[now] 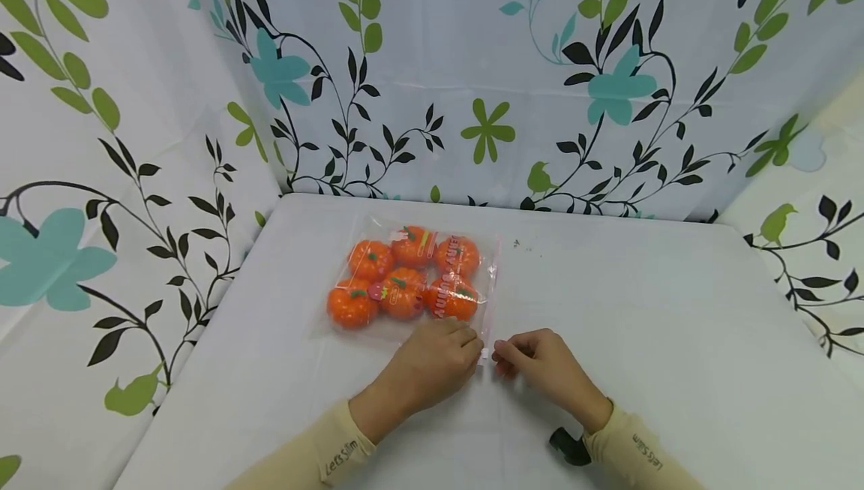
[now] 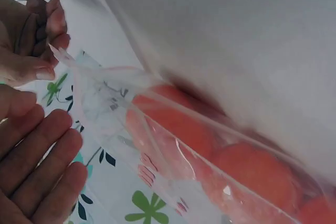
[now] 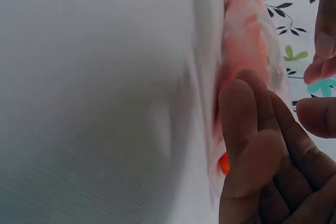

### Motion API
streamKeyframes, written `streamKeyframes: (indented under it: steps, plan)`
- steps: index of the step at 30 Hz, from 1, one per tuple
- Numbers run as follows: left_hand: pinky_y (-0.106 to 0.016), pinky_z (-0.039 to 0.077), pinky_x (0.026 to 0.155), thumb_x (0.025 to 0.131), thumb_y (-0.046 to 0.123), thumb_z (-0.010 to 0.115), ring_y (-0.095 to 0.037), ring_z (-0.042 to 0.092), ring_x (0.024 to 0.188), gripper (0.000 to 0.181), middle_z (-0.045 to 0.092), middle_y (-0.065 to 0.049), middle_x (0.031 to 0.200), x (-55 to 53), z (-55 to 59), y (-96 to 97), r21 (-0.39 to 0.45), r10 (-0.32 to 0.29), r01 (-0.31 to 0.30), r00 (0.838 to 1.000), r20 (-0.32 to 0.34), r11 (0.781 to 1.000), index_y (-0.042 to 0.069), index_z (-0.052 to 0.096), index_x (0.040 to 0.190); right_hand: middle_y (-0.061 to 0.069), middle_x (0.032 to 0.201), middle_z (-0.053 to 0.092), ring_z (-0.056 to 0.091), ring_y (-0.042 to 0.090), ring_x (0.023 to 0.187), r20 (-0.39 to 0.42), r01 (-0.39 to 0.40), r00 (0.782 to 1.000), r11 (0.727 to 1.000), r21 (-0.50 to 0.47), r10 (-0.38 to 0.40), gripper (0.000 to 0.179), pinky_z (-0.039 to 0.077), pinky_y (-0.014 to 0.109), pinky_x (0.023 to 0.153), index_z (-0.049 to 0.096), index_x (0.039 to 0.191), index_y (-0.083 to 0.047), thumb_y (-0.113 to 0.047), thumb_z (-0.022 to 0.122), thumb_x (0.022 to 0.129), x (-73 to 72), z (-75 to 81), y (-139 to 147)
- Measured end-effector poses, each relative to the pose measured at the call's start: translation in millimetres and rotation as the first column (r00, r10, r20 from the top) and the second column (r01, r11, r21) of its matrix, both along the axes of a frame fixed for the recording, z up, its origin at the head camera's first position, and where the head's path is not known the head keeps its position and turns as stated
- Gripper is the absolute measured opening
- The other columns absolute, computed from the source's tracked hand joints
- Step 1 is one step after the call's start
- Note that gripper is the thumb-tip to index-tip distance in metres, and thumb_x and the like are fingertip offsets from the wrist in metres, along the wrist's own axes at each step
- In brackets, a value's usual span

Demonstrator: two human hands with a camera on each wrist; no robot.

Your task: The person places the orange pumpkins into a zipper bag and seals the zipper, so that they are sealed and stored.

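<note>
A clear zip bag point(image 1: 491, 272) with pink lettering lies flat on the white table, with several round orange pumpkin-like things point(image 1: 403, 293) with green stems inside. My left hand point(image 1: 432, 362) is over the bag's near right corner, its fingertips close to the small white zip slider point(image 1: 483, 355). In the left wrist view, the left fingers point(image 2: 52, 145) are loosely bent with nothing visible in them. Just right of that corner is my right hand point(image 1: 540, 366), thumb and fingers loosely bent. In the head view a narrow gap separates it from the slider.
White cloth covers the table point(image 1: 641, 310). A leaf-and-flower patterned curtain point(image 1: 432, 85) stands behind it and along both sides. A dark green or black object point(image 1: 570, 446) sits against the right sleeve cuff.
</note>
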State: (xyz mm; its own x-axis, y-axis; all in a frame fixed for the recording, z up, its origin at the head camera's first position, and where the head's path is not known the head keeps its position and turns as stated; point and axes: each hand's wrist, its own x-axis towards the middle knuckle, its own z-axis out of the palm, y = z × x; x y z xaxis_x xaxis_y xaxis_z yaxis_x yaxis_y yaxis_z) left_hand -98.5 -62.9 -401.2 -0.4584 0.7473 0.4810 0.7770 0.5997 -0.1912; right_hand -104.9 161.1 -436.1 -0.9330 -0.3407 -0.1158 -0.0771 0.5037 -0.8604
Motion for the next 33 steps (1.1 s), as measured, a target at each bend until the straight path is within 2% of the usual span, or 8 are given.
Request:
streamKeyframes:
  steps: [3,5,8,16,21,27,33]
  plan:
    - [-0.027,0.056,0.076,0.088,0.014,0.075,-0.010,0.068,0.081,0.002,0.070,0.005,0.084,4.1,-3.3,2.8,-0.083,0.042,-0.038,0.998,0.048,0.996,0.015,0.075,0.086,0.001,0.074,0.073,0.067,0.020,0.071,0.029,-0.036,0.999,0.999,-0.001,0.036,0.032,0.048,0.026,0.052,0.078,0.086,-0.010,-0.035,0.064,0.100,1.3,-3.9,-2]
    - [-0.027,0.057,0.075,0.089,0.014,0.074,-0.011,0.068,0.085,0.003,0.070,0.005,0.086,6.3,-4.9,4.0,-0.142,0.071,-0.058,0.994,0.087,0.988,0.015,0.076,0.087,0.002,0.074,0.073,0.068,0.020,0.070,0.053,-0.055,0.997,0.998,-0.009,0.056,0.035,0.048,0.026,0.051,0.078,0.086,-0.010,-0.039,0.063,0.099,2.0,-5.8,-5]
    - [-0.027,0.057,0.078,0.090,0.017,0.075,-0.012,0.069,0.092,0.004,0.071,0.004,0.092,9.2,-6.7,5.5,-0.190,0.101,-0.080,0.990,0.103,0.979,0.015,0.078,0.092,0.002,0.074,0.073,0.067,0.019,0.069,0.076,-0.066,0.995,0.998,-0.009,0.067,0.036,0.048,0.026,0.052,0.078,0.084,-0.012,-0.041,0.064,0.099,1.3,-9.2,-8]
    - [-0.025,0.055,0.065,0.089,0.031,0.077,-0.011,0.067,0.080,0.015,0.069,0.004,0.083,10.6,-17.5,9.8,-0.144,0.129,-0.121,0.990,0.050,0.982,0.017,0.079,0.093,0.003,0.075,0.073,0.064,0.017,0.066,0.105,-0.061,0.992,0.996,-0.069,0.068,0.030,0.044,0.025,0.047,0.077,0.086,-0.010,-0.031,0.063,0.100,-2.9,-15.6,-14]
    - [-0.025,0.053,0.060,0.088,0.035,0.077,-0.010,0.065,0.071,0.017,0.067,0.005,0.076,9.8,-22.5,13.0,-0.120,0.134,-0.132,0.991,0.007,0.984,0.019,0.078,0.085,0.006,0.075,0.074,0.066,0.018,0.065,0.141,-0.038,0.989,0.993,-0.108,0.054,0.031,0.045,0.025,0.047,0.076,0.086,-0.007,-0.031,0.063,0.100,-2.6,-15.6,-14]
    - [-0.025,0.054,0.062,0.086,0.049,0.073,-0.010,0.066,0.071,0.032,0.068,0.005,0.075,11.6,-22.1,16.4,-0.122,0.146,-0.148,0.989,-0.026,0.981,0.019,0.077,0.077,0.007,0.073,0.072,0.065,0.017,0.063,0.158,0.009,0.987,0.990,-0.144,0.014,0.033,0.048,0.027,0.048,0.076,0.089,-0.003,-0.031,0.064,0.100,-0.8,-12.2,-16]
    - [-0.025,0.054,0.065,0.089,0.046,0.073,-0.010,0.066,0.072,0.030,0.069,0.004,0.076,13.4,-22.6,20.4,-0.127,0.163,-0.171,0.984,-0.067,0.977,0.018,0.076,0.078,0.008,0.071,0.071,0.063,0.017,0.062,0.177,0.024,0.984,0.986,-0.165,0.006,0.033,0.048,0.027,0.049,0.075,0.086,-0.001,-0.027,0.062,0.101,0.2,-11.6,-15]
